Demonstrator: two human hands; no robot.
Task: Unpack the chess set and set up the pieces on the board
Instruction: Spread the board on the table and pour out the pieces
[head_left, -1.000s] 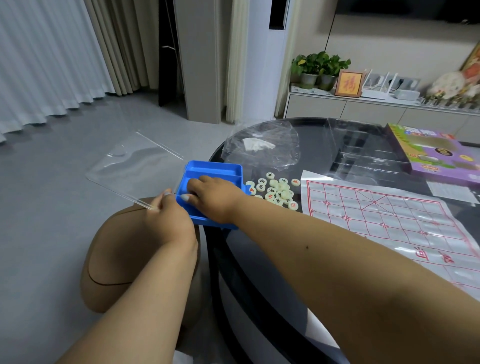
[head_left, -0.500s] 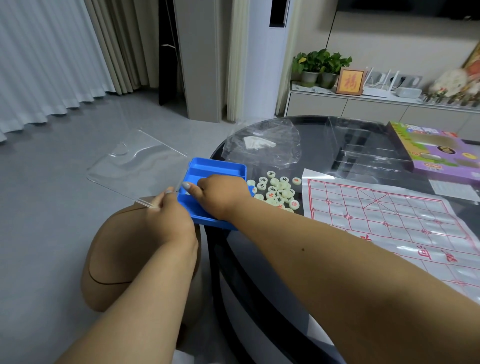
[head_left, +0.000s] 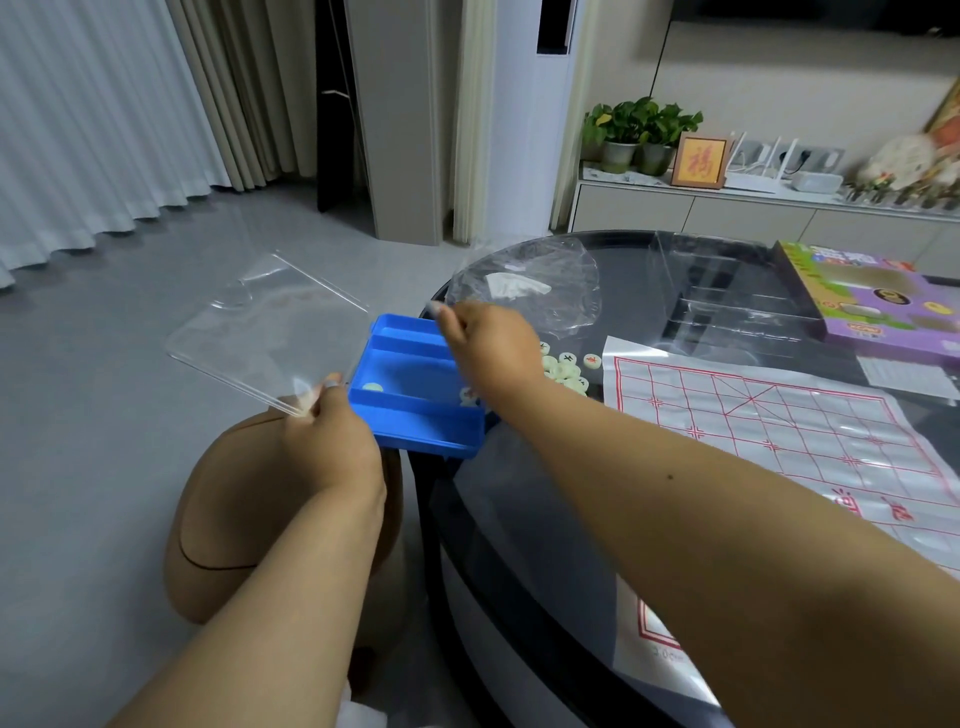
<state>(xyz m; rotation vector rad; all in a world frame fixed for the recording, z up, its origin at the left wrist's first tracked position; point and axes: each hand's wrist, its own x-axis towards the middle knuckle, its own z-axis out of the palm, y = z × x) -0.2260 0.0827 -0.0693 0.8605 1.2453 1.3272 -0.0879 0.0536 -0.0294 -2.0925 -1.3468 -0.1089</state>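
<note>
Grey floor tiles and a dark round table (head_left: 519, 597) fill my view. Nearest, my left hand (head_left: 332, 441) pinches the near corner of a clear lid (head_left: 265, 332) held out over the floor. Just beside it, a blue tray (head_left: 415, 431) overhangs the table's edge with one pale piece (head_left: 372, 387) left inside. My right hand (head_left: 493, 348) hovers over the tray's far side, fingers curled; I cannot tell whether it holds anything. Beyond lie loose chess pieces (head_left: 566, 369), the red-lined board sheet (head_left: 769, 436), a crumpled plastic bag (head_left: 524, 286) and a purple box (head_left: 883, 306).
</note>
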